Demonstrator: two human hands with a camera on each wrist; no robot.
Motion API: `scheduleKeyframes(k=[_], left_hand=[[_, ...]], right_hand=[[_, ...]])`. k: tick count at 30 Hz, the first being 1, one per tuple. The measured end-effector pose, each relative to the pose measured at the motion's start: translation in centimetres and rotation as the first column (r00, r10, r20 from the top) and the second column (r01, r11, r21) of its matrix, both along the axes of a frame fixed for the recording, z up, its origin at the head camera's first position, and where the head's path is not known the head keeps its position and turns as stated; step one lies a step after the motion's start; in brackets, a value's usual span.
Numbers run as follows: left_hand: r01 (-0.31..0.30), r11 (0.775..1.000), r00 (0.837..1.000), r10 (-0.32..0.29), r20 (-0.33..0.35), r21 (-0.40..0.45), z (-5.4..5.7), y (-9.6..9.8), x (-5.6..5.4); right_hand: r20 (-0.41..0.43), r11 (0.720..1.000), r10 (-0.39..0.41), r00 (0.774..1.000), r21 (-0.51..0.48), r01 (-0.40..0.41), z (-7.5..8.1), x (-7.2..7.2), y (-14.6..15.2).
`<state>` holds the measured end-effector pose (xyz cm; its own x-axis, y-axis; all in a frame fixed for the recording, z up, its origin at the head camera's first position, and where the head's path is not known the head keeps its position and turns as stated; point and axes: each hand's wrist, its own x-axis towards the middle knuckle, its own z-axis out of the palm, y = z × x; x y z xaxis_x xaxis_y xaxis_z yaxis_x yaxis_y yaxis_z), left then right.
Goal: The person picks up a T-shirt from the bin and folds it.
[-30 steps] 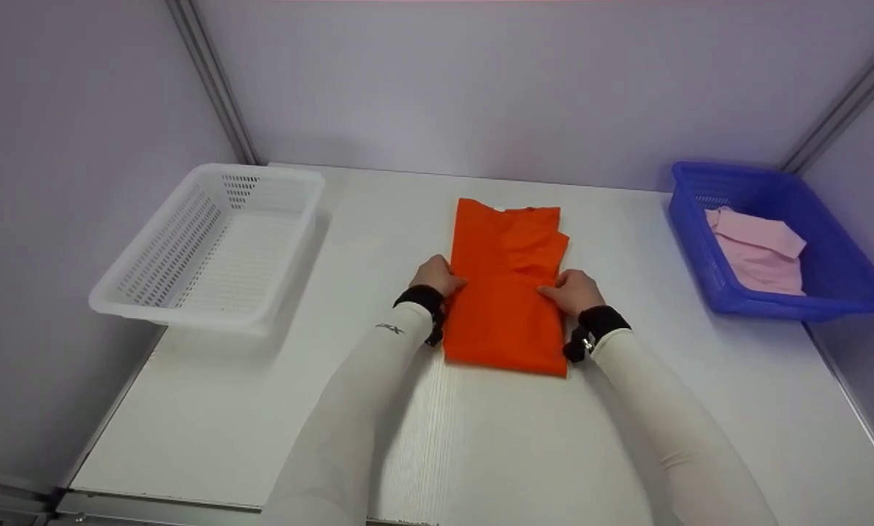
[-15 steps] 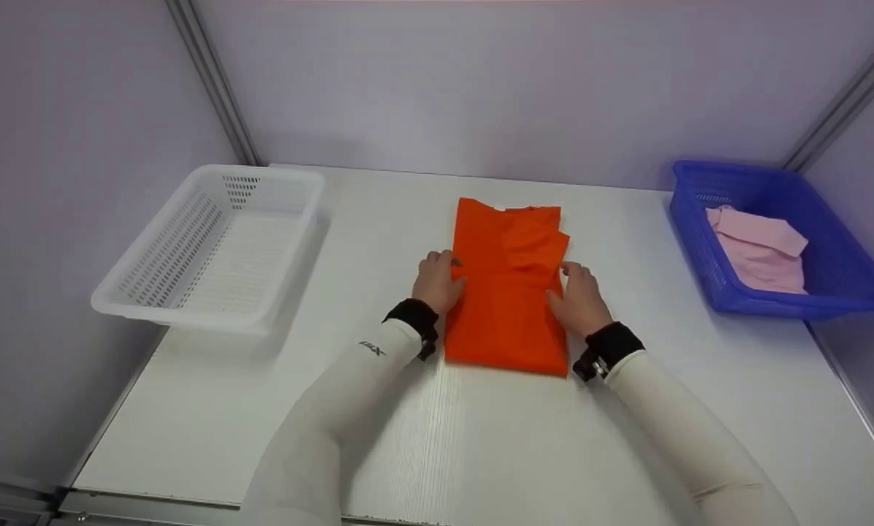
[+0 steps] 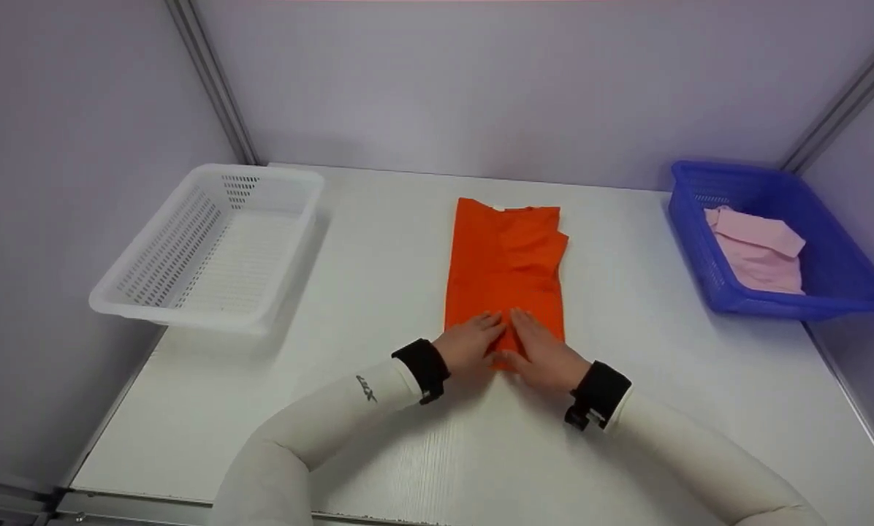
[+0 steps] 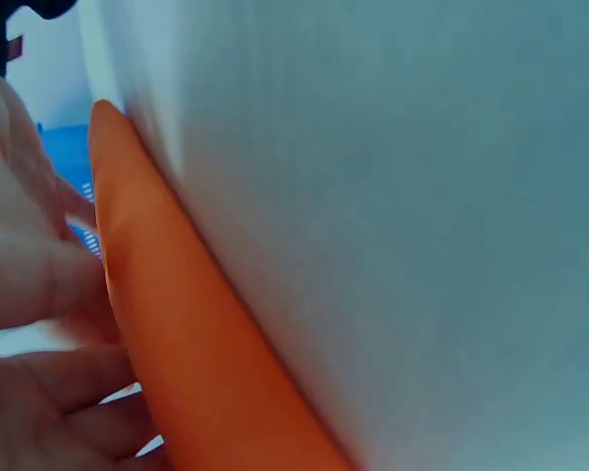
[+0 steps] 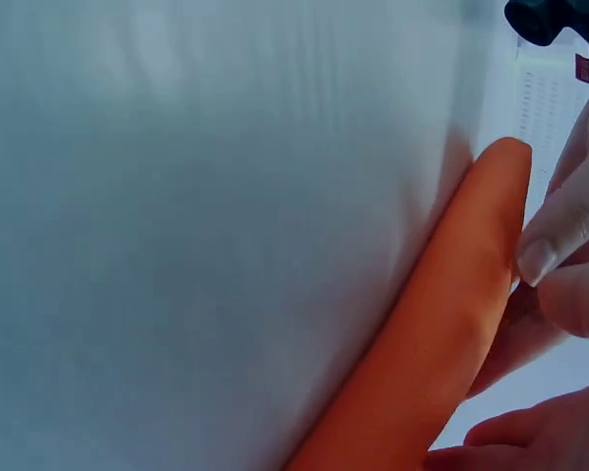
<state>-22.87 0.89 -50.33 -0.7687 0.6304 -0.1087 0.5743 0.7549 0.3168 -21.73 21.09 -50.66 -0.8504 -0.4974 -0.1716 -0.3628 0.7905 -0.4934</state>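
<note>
A folded orange garment lies flat on the white table, its neat folded edge toward me. On its near left part rests my left hand, fingers extended toward the middle. My right hand lies on the near right part, its straight fingers almost meeting the left ones. Both wrist views show the rounded near fold of the orange garment along the table, with fingers of the right hand on top of it in the right wrist view. The hands cover the garment's near corners.
A white perforated basket stands at the left of the table. At the right is a blue basket with a folded pink garment in it. Pale panels enclose the back and sides.
Both hands have left the garment's side edges, come toward me and closed in on each other over its near end. The garment itself has hardly shifted.
</note>
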Motion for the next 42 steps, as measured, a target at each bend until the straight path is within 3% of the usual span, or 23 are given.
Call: scheduleKeyframes(k=[3, 6, 17, 19, 22, 26, 29, 32, 34, 38, 42], left_hand=[[0.053, 0.997, 0.999, -0.053, 0.004, -0.051, -0.5, -1.0, 0.6], [0.078, 0.992, 0.996, -0.081, -0.029, -0.094, -0.9, -1.7, 1.0], [0.041, 0.969, 0.989, -0.074, -0.131, -0.242, -1.0, -1.2, 1.5], [0.039, 0.972, 0.991, -0.067, -0.114, -0.233, -0.8, -1.2, 1.4], [0.028, 0.985, 0.999, -0.034, -0.031, -0.168, -0.3, -1.3, 1.0], [0.014, 0.997, 0.997, -0.007, 0.081, -0.081, 0.5, -1.4, 0.2], [0.007, 0.998, 0.995, -0.001, 0.095, -0.066, 0.7, -1.3, -0.2], [-0.006, 0.996, 1.000, 0.008, 0.027, -0.086, 0.5, -1.2, 0.0], [-0.013, 0.992, 0.997, 0.003, -0.076, -0.124, 0.0, -1.0, 0.3], [-0.042, 0.973, 0.963, -0.021, -0.269, -0.228, -0.7, -0.8, 1.1], [-0.046, 0.955, 0.932, -0.066, -0.357, -0.294, -0.4, -1.1, 1.7]], right_hand=[[0.025, 0.998, 0.040, 0.999, 0.044, -0.041, -0.6, 0.6, 0.6], [-0.002, 0.995, 0.064, 0.998, 0.081, -0.064, -0.9, 1.0, 1.3], [-0.029, 0.982, 0.057, 0.998, 0.182, -0.050, -0.8, 1.2, 1.4], [-0.050, 0.982, 0.048, 0.998, 0.187, -0.038, -0.7, 1.2, 1.3], [-0.082, 0.980, 0.031, 0.996, 0.198, -0.014, -0.5, 1.1, 1.1], [-0.151, 0.974, 0.039, 0.988, 0.228, -0.003, -0.3, 0.9, 0.9], [-0.201, 0.964, 0.084, 0.976, 0.266, -0.028, -0.2, 0.8, 1.0], [-0.219, 0.953, 0.128, 0.967, 0.298, -0.058, -0.1, 0.7, 1.2], [-0.222, 0.948, 0.148, 0.964, 0.310, -0.074, 0.0, 0.5, 1.5], [-0.211, 0.948, 0.143, 0.967, 0.308, -0.073, 0.3, 0.2, 1.7], [-0.196, 0.938, 0.163, 0.967, 0.336, -0.090, 0.6, 0.4, 1.7]])
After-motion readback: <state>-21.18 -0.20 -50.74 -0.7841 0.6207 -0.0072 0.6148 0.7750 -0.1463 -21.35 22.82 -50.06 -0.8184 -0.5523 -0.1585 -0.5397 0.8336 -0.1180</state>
